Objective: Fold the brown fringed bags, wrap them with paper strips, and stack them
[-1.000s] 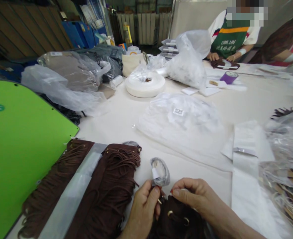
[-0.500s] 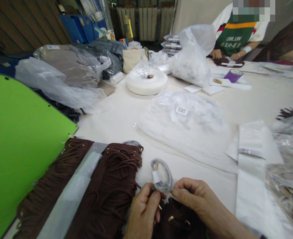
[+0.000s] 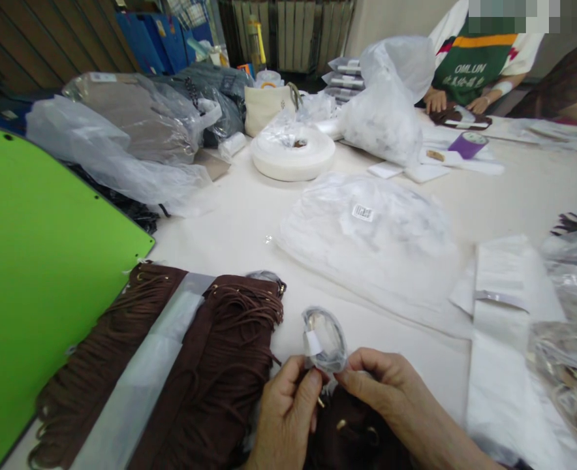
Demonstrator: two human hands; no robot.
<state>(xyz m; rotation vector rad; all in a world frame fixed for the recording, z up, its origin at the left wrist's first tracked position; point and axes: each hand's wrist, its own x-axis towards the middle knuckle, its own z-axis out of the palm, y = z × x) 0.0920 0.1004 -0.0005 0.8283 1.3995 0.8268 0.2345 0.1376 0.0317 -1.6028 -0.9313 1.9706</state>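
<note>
A small ring-shaped bundle wrapped in clear plastic (image 3: 328,336), with a white tag on it, stands up between my hands. My left hand (image 3: 288,408) pinches its lower left edge between thumb and finger. The thumb and fingers of my right hand (image 3: 384,385) close on its lower right edge. Beneath them lies a dark brown piece with gold eyelets (image 3: 354,431), partly hidden by my hands. To the left are brown fringed bags (image 3: 210,365) with a pale plastic strip (image 3: 141,372) running between them.
A green board (image 3: 48,261) slants at the left. Ahead lie a clear plastic bag with a barcode label (image 3: 367,241), a white roll (image 3: 293,160) and a filled plastic bag (image 3: 384,124). White sheets (image 3: 497,352) lie at right. Across the table, a person's hands (image 3: 435,101) touch a brown item.
The view has shifted slightly, so most things sit a little further right or higher. Both hands keep their hold on the wrapped bundle, which has barely moved between them.
</note>
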